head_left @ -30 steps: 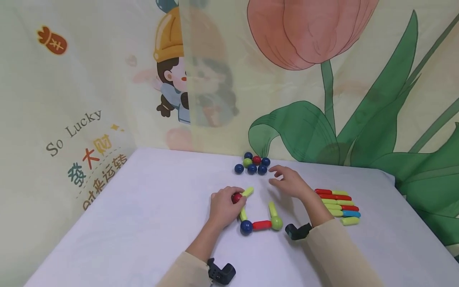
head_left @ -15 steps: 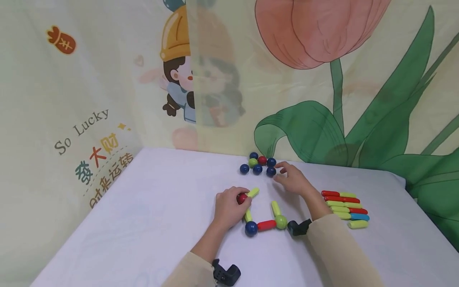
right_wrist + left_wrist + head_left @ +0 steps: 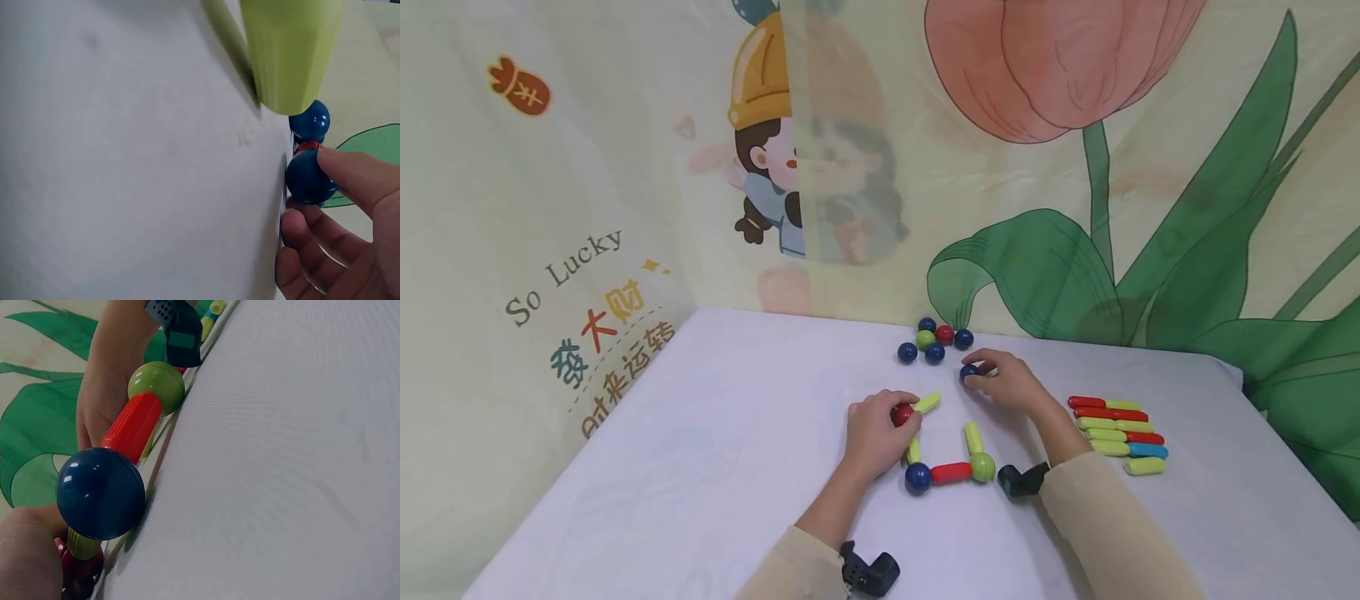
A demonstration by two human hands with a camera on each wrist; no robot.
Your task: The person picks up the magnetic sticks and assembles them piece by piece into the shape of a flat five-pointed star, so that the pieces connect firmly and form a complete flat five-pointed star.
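Note:
My left hand (image 3: 880, 429) holds a red ball (image 3: 902, 414) at the far left corner of a frame of balls and rods. A yellow-green rod (image 3: 928, 403) sticks out from that ball, and another runs back to a dark blue ball (image 3: 917, 478). From there a red rod (image 3: 951, 472) leads to a green ball (image 3: 982, 467), which carries a yellow-green rod (image 3: 973, 437) pointing away from me. My right hand (image 3: 1006, 382) pinches a second dark blue ball (image 3: 310, 177) between thumb and fingers, close over the table.
Several loose balls, among them a green ball (image 3: 925, 340), cluster at the table's back edge. Red, yellow-green and blue rods (image 3: 1116, 427) lie in rows at the right. A printed curtain (image 3: 850, 167) hangs behind the white table (image 3: 700, 458).
My right hand has reached the ball cluster, taken hold of a dark blue ball and drawn it toward me. My left hand stays on the red ball.

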